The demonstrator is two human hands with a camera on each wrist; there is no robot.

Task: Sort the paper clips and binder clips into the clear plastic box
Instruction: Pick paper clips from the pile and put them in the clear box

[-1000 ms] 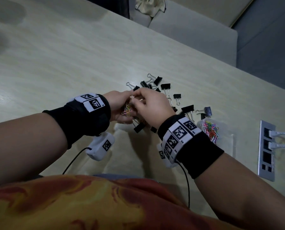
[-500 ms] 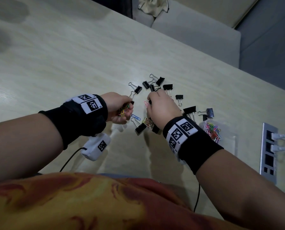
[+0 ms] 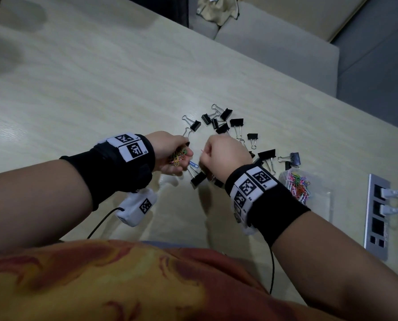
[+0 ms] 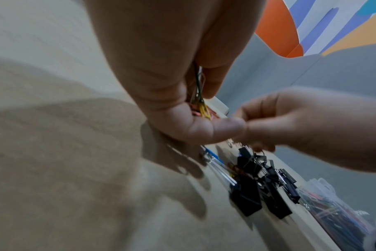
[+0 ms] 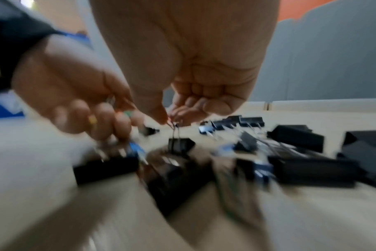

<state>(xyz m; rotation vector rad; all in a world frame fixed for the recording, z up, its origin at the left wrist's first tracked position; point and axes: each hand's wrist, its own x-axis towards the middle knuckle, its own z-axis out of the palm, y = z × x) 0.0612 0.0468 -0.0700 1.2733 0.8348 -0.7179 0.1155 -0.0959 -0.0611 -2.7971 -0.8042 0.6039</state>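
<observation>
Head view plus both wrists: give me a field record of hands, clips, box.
left hand: grips a bunch of coloured paper clips
right hand: fingers curled, pinching something thin; too blurred to name
binder clips: black, scattered loose on the table
blue paper clip: on the table between the hands
clear plastic box: right of the hands, holds coloured paper clips

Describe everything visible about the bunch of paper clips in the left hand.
The bunch of paper clips is a small tangle of thin coated wire loops: yellow, green and red or pink show. The left hand holds it above the table, fingers curled round it, loops poking out toward the right hand. The count cannot be told.
</observation>
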